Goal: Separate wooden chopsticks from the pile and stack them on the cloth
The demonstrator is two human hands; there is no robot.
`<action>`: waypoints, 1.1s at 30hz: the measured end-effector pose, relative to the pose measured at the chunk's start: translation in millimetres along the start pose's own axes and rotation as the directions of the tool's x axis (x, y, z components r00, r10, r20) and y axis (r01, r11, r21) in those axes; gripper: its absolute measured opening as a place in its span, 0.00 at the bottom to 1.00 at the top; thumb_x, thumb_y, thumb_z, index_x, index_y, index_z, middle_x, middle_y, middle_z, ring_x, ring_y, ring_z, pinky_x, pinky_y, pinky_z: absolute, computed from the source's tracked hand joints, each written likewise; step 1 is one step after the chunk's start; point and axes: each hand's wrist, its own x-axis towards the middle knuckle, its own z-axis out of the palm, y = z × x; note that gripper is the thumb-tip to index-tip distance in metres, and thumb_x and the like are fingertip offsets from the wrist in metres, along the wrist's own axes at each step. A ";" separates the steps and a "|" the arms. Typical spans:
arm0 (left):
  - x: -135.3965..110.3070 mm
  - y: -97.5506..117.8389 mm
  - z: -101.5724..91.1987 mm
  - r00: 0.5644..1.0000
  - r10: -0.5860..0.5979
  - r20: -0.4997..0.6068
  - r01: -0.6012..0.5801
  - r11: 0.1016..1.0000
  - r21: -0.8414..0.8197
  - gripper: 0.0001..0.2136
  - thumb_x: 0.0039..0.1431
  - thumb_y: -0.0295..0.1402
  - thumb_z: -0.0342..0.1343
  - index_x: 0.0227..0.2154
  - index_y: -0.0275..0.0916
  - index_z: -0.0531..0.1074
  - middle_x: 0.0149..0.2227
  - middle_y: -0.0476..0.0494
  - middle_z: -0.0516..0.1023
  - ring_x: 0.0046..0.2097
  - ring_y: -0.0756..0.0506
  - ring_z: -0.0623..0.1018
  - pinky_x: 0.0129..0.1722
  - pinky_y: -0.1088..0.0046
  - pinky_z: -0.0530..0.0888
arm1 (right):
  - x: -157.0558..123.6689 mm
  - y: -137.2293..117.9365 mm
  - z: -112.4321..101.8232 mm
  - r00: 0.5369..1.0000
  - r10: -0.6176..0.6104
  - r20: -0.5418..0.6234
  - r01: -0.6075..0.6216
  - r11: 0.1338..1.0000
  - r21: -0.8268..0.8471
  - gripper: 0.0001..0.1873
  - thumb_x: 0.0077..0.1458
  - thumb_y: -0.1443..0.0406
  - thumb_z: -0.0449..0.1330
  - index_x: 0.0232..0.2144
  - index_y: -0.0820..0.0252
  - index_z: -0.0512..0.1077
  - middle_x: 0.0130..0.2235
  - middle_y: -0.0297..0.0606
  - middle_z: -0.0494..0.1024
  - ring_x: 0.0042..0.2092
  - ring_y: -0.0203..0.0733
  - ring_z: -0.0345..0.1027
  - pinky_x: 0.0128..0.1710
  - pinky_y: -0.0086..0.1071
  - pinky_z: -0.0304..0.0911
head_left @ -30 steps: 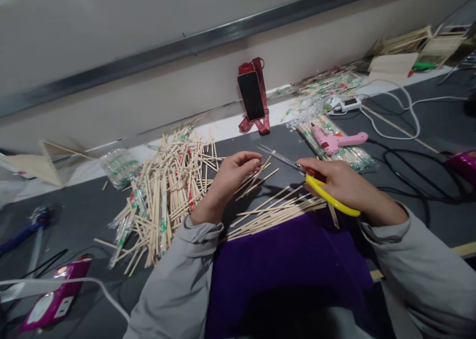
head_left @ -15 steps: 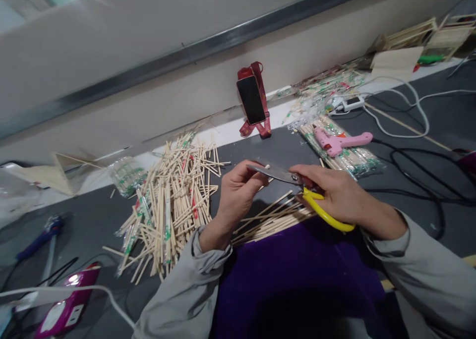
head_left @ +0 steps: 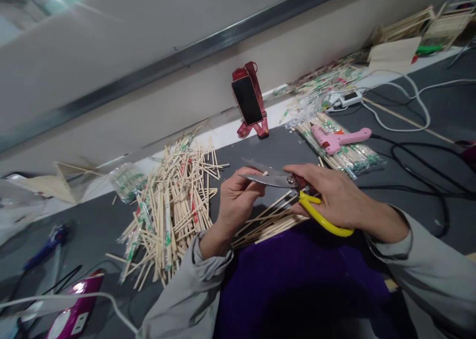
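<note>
My right hand (head_left: 336,197) is wrapped round a pair of scissors (head_left: 277,181) with a yellow handle, the blades parted and pointing left. Pinched in my left hand (head_left: 238,200) is a thin wooden stick (head_left: 265,173); only its pale tip shows, between the two blades, and the rest is hidden by the fingers. Below the hands, several loose sticks (head_left: 269,228) lie along the edge of the purple cloth (head_left: 290,269). A large heap of wooden sticks (head_left: 174,205), some in green-printed wrappers, spreads left of my left hand.
A pink glue gun (head_left: 338,140) rests on wrapped stick bundles (head_left: 359,155) at right, its black cable trailing. A phone (head_left: 247,100) leans against a red bottle (head_left: 240,73) by the wall. At left are a blue glue gun (head_left: 46,247) and a magenta power strip (head_left: 78,304).
The scissor blades have spread apart around the stick's tip; before, they looked closed together. Both hands stay close to where they were, and the view has shifted slightly.
</note>
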 end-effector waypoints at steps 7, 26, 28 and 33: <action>-6.5 2.0 2.7 0.998 -0.061 0.035 0.057 0.992 0.111 0.06 0.54 0.37 0.62 0.29 0.40 0.76 0.22 0.50 0.72 0.23 0.54 0.67 0.22 0.78 0.64 | 0.5 -0.9 0.3 0.998 -0.036 0.042 0.033 0.997 0.070 0.37 0.52 0.53 0.63 0.60 0.57 0.58 0.50 0.48 0.71 0.49 0.51 0.66 0.47 0.45 0.65; -3.7 -6.9 5.7 0.995 -0.093 0.024 0.093 0.995 -0.025 0.10 0.56 0.40 0.60 0.31 0.39 0.72 0.21 0.53 0.70 0.21 0.55 0.64 0.22 0.79 0.63 | -4.0 4.6 2.8 0.998 -0.039 0.040 0.041 0.998 -0.054 0.20 0.54 0.70 0.53 0.50 0.60 0.65 0.41 0.44 0.75 0.41 0.46 0.69 0.42 0.37 0.66; -2.1 -7.2 7.4 0.996 -0.094 0.002 0.094 0.995 -0.039 0.09 0.56 0.39 0.61 0.30 0.39 0.72 0.21 0.53 0.71 0.20 0.56 0.64 0.21 0.79 0.63 | -3.1 6.0 3.8 0.999 -0.039 0.032 0.041 0.997 -0.064 0.21 0.54 0.70 0.53 0.51 0.60 0.65 0.42 0.43 0.75 0.42 0.45 0.70 0.42 0.36 0.66; 1.4 -5.5 8.9 0.988 -0.149 -0.040 0.146 0.987 -0.071 0.07 0.50 0.32 0.64 0.31 0.40 0.72 0.23 0.54 0.73 0.19 0.57 0.63 0.19 0.81 0.61 | -1.4 10.5 9.6 1.000 -0.020 0.024 0.021 0.997 -0.069 0.21 0.56 0.67 0.55 0.53 0.59 0.64 0.44 0.43 0.75 0.42 0.45 0.70 0.43 0.36 0.65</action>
